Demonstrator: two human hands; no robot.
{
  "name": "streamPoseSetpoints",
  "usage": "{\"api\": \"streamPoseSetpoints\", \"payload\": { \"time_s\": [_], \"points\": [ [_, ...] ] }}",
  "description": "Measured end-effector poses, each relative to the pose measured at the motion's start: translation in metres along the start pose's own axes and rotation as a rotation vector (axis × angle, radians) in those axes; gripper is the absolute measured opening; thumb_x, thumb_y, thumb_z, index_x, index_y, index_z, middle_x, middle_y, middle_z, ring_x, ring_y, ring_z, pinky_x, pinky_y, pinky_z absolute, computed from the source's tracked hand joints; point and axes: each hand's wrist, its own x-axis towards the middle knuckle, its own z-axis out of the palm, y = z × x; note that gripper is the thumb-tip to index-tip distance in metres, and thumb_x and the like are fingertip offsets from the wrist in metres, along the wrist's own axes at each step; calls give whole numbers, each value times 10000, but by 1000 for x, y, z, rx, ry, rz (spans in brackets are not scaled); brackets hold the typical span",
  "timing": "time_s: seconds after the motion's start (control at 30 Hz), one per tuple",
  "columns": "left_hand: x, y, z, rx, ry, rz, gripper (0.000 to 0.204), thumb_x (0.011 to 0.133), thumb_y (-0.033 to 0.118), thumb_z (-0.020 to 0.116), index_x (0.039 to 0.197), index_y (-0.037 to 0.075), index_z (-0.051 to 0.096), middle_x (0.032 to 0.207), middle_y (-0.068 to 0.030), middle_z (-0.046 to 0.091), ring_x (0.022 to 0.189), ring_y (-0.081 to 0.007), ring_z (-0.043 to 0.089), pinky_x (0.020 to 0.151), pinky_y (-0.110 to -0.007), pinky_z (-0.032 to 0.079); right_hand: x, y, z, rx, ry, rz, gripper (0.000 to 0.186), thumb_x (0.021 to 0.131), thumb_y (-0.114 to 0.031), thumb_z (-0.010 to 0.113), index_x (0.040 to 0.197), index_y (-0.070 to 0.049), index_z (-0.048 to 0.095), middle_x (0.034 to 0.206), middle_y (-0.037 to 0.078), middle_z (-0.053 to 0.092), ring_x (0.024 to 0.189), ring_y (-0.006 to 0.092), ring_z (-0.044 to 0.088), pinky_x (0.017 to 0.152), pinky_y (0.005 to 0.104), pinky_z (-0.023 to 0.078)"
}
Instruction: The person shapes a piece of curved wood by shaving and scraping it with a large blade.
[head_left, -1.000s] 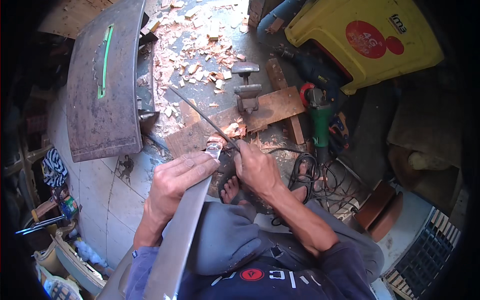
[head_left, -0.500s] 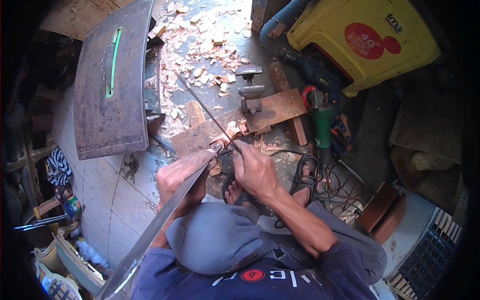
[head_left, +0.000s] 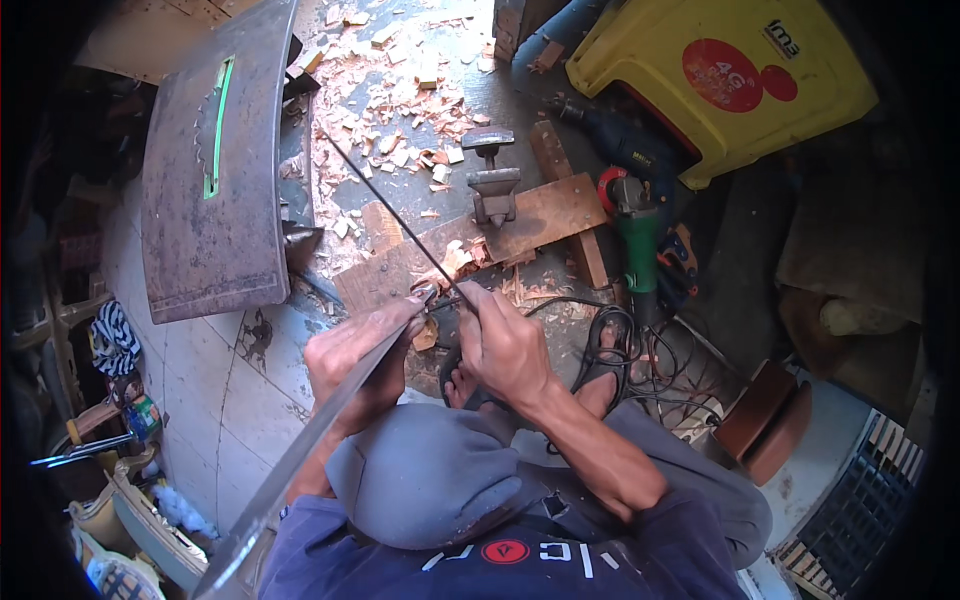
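My left hand (head_left: 360, 350) is closed around the narrow end of a long, flat grey metal blade (head_left: 320, 440), which widens toward the lower left. Whether the blade carries teeth cannot be made out. In my right hand (head_left: 500, 340), fingers pressed together, is a slim dark rod (head_left: 390, 208) that looks like a thin file. It points away to the far left, its near end by the blade's tip. Beneath both hands lies a wooden plank (head_left: 375, 282) with a carved, splintered patch (head_left: 465, 258) on it.
A metal clamp (head_left: 493, 180) sits on the plank. Wood chips (head_left: 385, 100) litter the far floor. At left stands a metal saw table (head_left: 200, 250) with a toothed blade (head_left: 208, 130). To the right are a green angle grinder (head_left: 640, 240), a drill (head_left: 620, 135), cords (head_left: 650, 375) and a yellow stool (head_left: 740, 130).
The rod's far tip has shifted a little away and to the left, with my right hand moving slightly. My left hand keeps its hold on the blade. The whole view has shifted slightly.
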Motion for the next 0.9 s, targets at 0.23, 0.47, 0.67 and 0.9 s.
{"api": "streamPoseSetpoints", "payload": {
  "time_s": [0.23, 0.47, 0.67, 0.9],
  "points": [
    [3, 3, -2, 16, -3, 20, 227, 826, -22, 788, 1049, 23, 790, 957, -133, 791, 835, -261, 783, 750, -320, 595, -5, 19, 11, -33, -57, 17, 265, 905, -77, 656, 1159, -12, 619, 798, 198, 647, 644, 387, 687, 534, 441, 577],
    [2, -1, 0, 9, 34, 64, 208, 824, -7, 795, 1030, 18, 788, 943, -136, 790, 829, -262, 783, 746, -323, 601, -6, 15, 10, -75, -104, 65, 284, 897, -54, 657, 1177, -12, 632, 836, 195, 658, 667, 386, 683, 578, 449, 573],
    [1, -1, 1, 3, 17, 62, 192, 824, 4, 795, 1015, 17, 784, 944, -136, 790, 836, -266, 784, 751, -326, 605, -6, 19, 10, -99, -194, 163, 277, 912, -101, 646, 1165, 3, 611, 815, 220, 651, 641, 428, 680, 569, 518, 571],
    [6, -3, -2, 1, 5, 103, 216, 818, 7, 792, 1030, 39, 778, 943, -132, 785, 835, -274, 782, 744, -337, 610, 0, 29, 14, -86, -120, 93, 233, 928, -102, 642, 1141, -14, 604, 826, 223, 651, 642, 438, 669, 565, 529, 557]
  ]
}}
